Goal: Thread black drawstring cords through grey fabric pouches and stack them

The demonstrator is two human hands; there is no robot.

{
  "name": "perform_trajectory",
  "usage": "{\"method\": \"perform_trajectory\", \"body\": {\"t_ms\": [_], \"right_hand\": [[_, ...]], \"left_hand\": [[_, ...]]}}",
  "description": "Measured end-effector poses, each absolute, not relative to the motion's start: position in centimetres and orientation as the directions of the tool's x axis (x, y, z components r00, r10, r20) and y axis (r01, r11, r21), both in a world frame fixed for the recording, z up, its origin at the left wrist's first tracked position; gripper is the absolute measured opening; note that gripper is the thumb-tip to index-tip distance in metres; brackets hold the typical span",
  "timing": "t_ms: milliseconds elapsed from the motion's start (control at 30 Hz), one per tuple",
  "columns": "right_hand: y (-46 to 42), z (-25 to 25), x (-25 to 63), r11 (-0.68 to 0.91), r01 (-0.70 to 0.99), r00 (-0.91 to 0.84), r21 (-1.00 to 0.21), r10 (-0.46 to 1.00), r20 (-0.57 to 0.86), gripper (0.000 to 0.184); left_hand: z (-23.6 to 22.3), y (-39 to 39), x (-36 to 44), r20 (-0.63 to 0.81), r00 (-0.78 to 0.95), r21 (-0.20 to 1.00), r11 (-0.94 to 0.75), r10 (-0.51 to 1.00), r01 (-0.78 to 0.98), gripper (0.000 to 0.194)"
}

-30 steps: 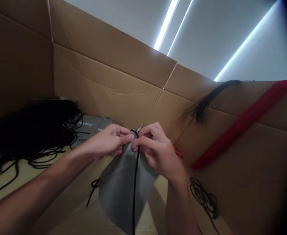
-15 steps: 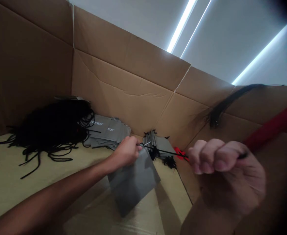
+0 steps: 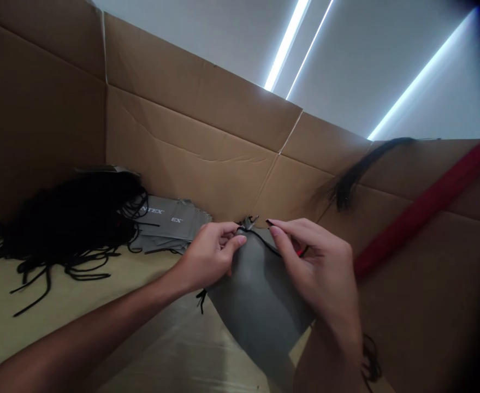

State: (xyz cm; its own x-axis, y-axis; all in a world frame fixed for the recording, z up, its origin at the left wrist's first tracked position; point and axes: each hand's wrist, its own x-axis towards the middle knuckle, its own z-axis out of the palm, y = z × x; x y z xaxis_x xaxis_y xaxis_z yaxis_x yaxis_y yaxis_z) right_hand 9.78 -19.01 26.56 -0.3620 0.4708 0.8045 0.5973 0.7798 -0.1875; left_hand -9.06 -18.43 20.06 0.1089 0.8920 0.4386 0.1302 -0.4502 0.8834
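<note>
My left hand is closed in a pinch at the top edge of a flat grey piece that looks like a small drawstring bag. From this edge a black cord runs in a slack curve to my right hand. Thumb and forefinger of that hand pinch the cord near its dark end; the other fingers are curled. The grey piece hangs tilted below both hands, its right part behind my right hand. Short black cord ends show by its left corner.
A heap of black cords lies on the left. Beside it is a stack of grey pieces with white lettering. Cardboard walls stand behind and right. A red strip and a dark bundle of strands hang at the right.
My right hand has come in from the far right, close to my left hand. The cord, taut before, now sags. The grey piece has turned and shows larger.
</note>
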Motion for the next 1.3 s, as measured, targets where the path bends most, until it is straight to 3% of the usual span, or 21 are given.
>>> {"method": "perform_trajectory", "body": {"t_ms": [100, 367, 667, 767, 1000, 1133, 1300], "right_hand": [[-19.1, 26.4, 9.4, 0.781, 0.599, -0.38, -0.177, 0.471, 0.796, 0.018], [-19.5, 26.4, 9.2, 0.773, 0.607, -0.362, -0.186, 0.477, 0.801, 0.016], [-19.5, 26.4, 9.3, 0.794, 0.57, -0.37, -0.212, 0.478, 0.797, 0.016], [-19.4, 26.2, 9.4, 0.798, 0.555, -0.36, -0.234, 0.484, 0.797, 0.016], [-19.6, 26.2, 8.9, 0.792, 0.565, -0.372, -0.231, 0.495, 0.785, 0.011], [-19.5, 26.3, 8.3, 0.818, 0.533, -0.382, -0.216, 0.46, 0.802, 0.008], [-18.9, 25.8, 7.8, 0.827, 0.484, -0.368, -0.285, 0.488, 0.792, 0.011]], "left_hand": [[20.3, -19.1, -8.9, 0.496, 0.076, 0.861, -0.501, 0.865, 0.091, 0.022], [20.5, -19.8, -9.1, 0.653, 0.034, 0.705, -0.623, 0.757, 0.339, 0.025], [19.5, -19.2, -9.1, 0.928, 0.015, 0.286, -0.738, 0.372, 0.61, 0.017], [19.1, -19.0, -9.0, 0.948, 0.049, 0.197, -0.7, 0.316, 0.687, 0.019], [18.8, -19.3, -8.9, 0.93, 0.139, 0.067, -0.528, 0.34, 0.846, 0.024], [18.8, -19.5, -8.7, 0.913, 0.167, 0.029, -0.468, 0.373, 0.883, 0.025], [18.7, -19.8, -8.5, 0.93, 0.12, 0.037, -0.413, 0.347, 0.91, 0.026]]}}
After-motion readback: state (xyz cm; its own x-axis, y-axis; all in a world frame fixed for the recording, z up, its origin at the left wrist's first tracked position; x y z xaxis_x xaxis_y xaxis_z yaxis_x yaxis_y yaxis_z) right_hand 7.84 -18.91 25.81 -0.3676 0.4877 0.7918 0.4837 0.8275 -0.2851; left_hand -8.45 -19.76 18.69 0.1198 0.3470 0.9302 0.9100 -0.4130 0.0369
